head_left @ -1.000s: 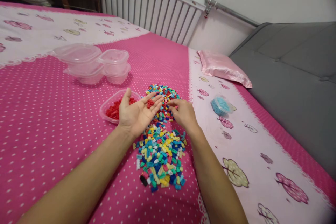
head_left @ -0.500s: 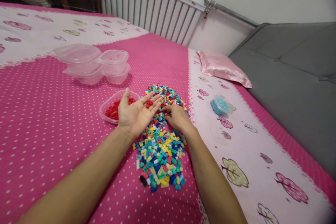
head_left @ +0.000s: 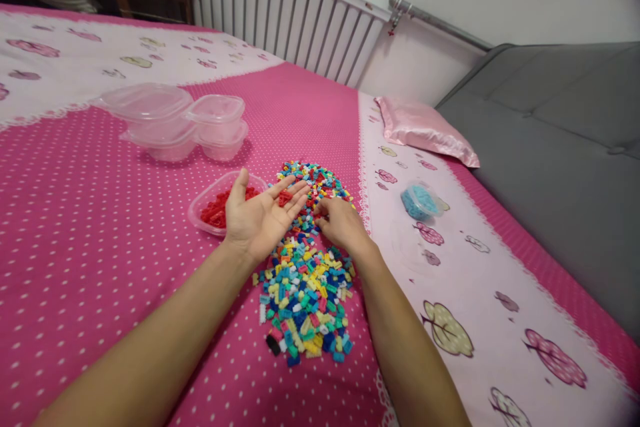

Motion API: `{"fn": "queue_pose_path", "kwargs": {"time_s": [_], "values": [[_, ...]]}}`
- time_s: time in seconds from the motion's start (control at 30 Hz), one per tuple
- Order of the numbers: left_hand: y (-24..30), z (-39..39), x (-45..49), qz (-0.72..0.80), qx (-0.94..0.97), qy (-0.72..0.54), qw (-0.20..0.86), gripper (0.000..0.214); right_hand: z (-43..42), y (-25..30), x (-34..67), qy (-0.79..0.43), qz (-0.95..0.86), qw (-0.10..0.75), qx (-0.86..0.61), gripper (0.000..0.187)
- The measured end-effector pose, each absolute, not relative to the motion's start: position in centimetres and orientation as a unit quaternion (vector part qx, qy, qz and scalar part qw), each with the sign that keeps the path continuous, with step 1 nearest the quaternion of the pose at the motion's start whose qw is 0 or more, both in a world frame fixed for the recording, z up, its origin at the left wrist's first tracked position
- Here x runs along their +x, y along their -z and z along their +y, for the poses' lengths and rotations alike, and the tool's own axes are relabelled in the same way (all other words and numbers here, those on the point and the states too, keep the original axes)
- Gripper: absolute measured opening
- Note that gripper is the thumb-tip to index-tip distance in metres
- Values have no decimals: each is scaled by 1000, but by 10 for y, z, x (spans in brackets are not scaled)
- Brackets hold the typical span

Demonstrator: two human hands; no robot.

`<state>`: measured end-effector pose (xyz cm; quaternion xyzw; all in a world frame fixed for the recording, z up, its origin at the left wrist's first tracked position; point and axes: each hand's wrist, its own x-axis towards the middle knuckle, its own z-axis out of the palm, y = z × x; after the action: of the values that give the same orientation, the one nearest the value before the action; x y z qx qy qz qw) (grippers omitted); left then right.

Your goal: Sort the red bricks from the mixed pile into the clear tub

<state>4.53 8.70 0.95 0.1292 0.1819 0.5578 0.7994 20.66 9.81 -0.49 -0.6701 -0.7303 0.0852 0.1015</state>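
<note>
My left hand (head_left: 257, 220) is turned palm up with its fingers stretched out, holding a few small red building bricks (head_left: 285, 198) on the fingers. It hovers beside a clear plastic tub (head_left: 195, 208) of red bricks (head_left: 215, 212) and covers part of it. Over the far part of a long pile of mixed-colour building bricks (head_left: 305, 293), my right hand (head_left: 341, 223) points down with thumb and fingers curled together. What its fingertips hold, if anything, cannot be made out.
Clear plastic containers (head_left: 163, 133) stand stacked at the left on the pink dotted bedspread (head_left: 100, 227). To the right is a small tub of light-blue bricks (head_left: 420, 201). Farther back lie a pink satin pillow (head_left: 427, 130) and a grey headboard (head_left: 555, 127); a radiator (head_left: 295, 20) lines the wall.
My right hand has shifted slightly right and its fingers have drawn closer together. My left hand stays in place with the red bricks on it.
</note>
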Motion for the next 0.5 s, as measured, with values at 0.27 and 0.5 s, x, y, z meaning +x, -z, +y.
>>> {"fn": "queue_pose_path", "kwargs": {"time_s": [0.27, 0.5], "values": [[-8, 86, 46, 177, 118, -558, 802, 81, 101, 5, 210, -113, -717, 137, -674, 15], [-9, 86, 45, 178, 127, -556, 802, 83, 100, 5, 211, -128, -718, 132, -671, 21]]}}
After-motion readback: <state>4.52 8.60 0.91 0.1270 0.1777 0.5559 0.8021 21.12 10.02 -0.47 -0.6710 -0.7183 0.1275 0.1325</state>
